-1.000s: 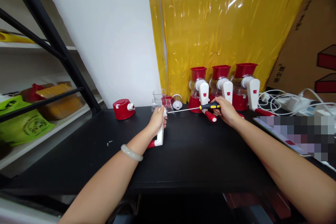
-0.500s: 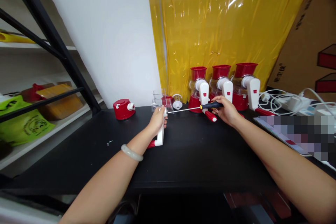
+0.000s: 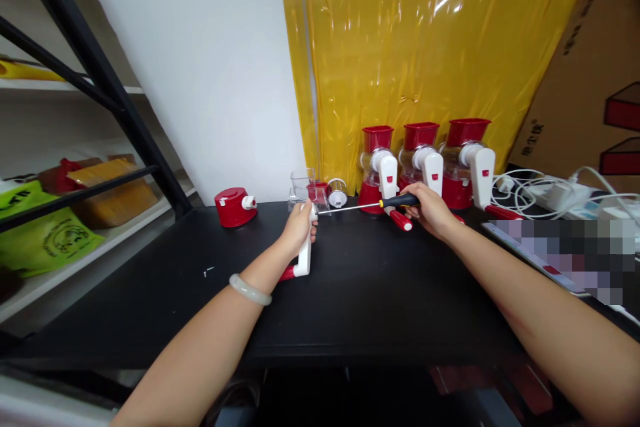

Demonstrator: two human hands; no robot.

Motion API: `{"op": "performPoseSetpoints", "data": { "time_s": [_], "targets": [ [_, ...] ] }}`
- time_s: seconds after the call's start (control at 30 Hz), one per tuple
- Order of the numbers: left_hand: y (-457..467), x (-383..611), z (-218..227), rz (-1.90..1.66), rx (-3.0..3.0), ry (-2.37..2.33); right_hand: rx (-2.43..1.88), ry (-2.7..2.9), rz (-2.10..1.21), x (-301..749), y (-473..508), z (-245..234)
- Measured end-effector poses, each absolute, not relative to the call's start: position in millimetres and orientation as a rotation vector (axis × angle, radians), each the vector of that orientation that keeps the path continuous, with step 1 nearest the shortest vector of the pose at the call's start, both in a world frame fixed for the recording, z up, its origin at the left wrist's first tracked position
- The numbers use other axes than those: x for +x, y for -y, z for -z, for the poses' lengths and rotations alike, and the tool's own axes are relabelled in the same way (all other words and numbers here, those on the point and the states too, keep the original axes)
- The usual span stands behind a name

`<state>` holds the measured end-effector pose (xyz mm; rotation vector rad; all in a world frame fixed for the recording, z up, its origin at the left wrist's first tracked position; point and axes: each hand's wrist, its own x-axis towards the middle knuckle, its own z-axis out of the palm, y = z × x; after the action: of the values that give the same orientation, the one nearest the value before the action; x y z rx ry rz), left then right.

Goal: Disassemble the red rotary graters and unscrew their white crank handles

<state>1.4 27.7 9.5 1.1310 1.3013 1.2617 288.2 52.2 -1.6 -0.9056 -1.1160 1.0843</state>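
My left hand is closed around the upper end of a white crank handle, whose red grip points to the left at the bottom. In my right hand is a screwdriver with a black and yellow handle. Its long shaft runs level to the left, and the tip meets the crank's top end by my left fingers. Exactly where the tip sits is hidden. Behind my left hand stand a clear plastic housing and a metal grater drum.
A red round base stands to the left on the black table. Several small screws or pins lie nearby. Three red-and-white rotary graters line the back right, beside white cables and a tablet.
The screwdriver's handle and my right hand have shifted very slightly. Both hands keep their hold, and the other things stay where they were.
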Motion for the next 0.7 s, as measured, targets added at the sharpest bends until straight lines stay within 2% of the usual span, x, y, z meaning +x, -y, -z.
{"op": "performPoseSetpoints", "data": {
  "time_s": [0.23, 0.7],
  "targets": [
    [-26.5, 1.2, -7.7, -1.269, 1.146, -1.288, -0.784, 1.041, -1.185, 289.1, -52.2, 0.4],
    [-26.4, -0.5, -8.2, -1.277, 1.129, -1.296, -0.927, 1.157, -1.064, 288.3, -55.5, 6.0]
  ]
}}
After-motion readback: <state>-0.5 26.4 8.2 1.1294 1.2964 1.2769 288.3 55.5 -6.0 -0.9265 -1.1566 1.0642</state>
